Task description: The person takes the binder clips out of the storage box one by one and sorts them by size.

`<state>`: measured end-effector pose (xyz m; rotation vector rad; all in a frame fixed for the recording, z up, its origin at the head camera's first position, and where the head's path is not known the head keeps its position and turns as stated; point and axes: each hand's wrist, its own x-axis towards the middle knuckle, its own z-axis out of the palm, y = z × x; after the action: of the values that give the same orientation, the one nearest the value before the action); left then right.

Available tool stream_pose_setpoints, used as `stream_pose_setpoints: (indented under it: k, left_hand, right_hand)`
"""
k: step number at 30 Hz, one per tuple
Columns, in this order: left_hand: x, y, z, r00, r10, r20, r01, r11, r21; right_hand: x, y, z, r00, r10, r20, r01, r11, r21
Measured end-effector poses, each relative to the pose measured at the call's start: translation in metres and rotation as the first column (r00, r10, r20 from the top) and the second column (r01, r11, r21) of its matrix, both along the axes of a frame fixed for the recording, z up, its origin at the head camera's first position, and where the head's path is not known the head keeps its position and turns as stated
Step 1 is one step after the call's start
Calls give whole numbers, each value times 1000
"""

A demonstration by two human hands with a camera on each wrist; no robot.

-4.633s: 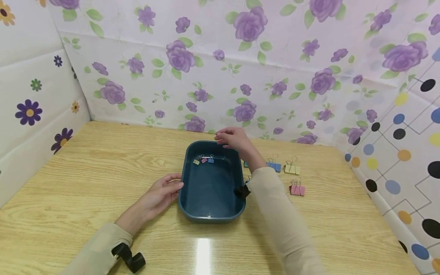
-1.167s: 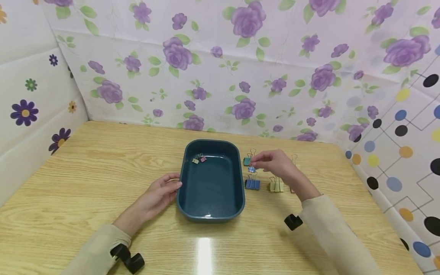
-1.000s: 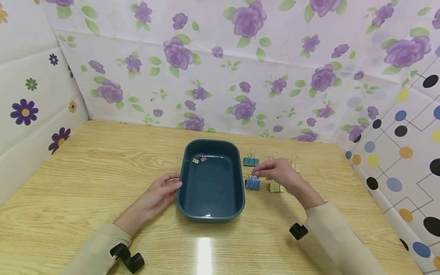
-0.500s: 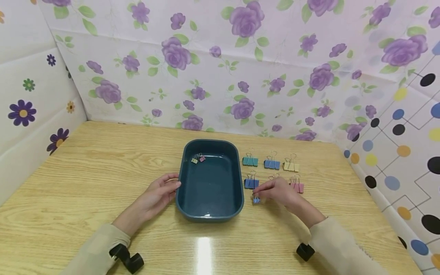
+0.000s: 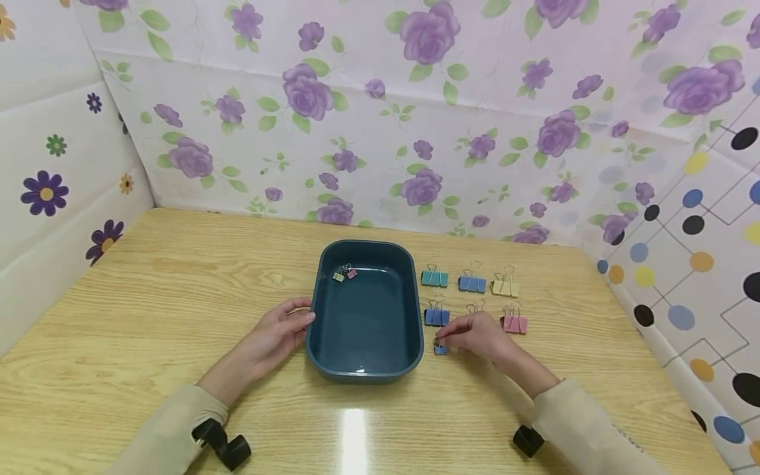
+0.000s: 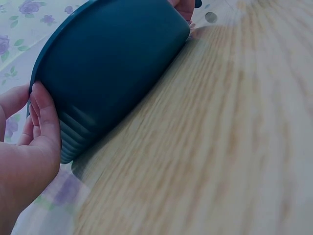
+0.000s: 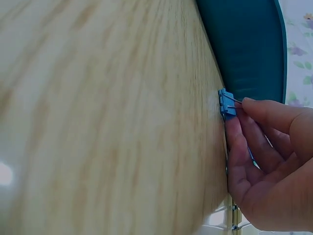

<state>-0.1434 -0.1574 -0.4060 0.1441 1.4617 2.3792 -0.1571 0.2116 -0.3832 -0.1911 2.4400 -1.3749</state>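
My left hand (image 5: 277, 338) pinches the left rim of a dark teal plastic bin (image 5: 367, 378); in the left wrist view its fingers (image 6: 47, 115) lie along the outer wall. Inside the bin, near the far left corner, lie a small yellow binder clip (image 5: 338, 277) and a small pink binder clip (image 5: 352, 274). To the bin's right, my right hand (image 5: 479, 336) pinches a small blue binder clip (image 5: 440, 350) by its wire handles. The right wrist view shows this blue clip (image 7: 227, 104) low at the tabletop, close to the bin wall.
Larger binder clips stand in two rows right of the bin: teal (image 5: 435, 279), blue (image 5: 472, 284) and yellow (image 5: 505, 287) behind; dark blue (image 5: 437, 317) and pink (image 5: 514, 323) in front. My right hand mostly covers another between these. Patterned cloth (image 5: 380, 132) borders the wooden table (image 5: 225, 264).
The small blue binder clip has left the bin. My right hand has carried it from beside the teal clip toward me, to just in front of the dark blue one. My left hand stays put.
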Motion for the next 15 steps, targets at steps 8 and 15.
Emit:
stream_pose_setpoints:
  k: [8,15]
  left_hand:
    - [1,-1,2,1000,0,-10,0,1000,-4]
    - [1,-1,1,1000,-1,5,1,1000,-13]
  right_hand:
    - [-1,4,-2,999,52,16,-51,998,-39]
    - [-1,7,0,997,81,19,-79,994,-76]
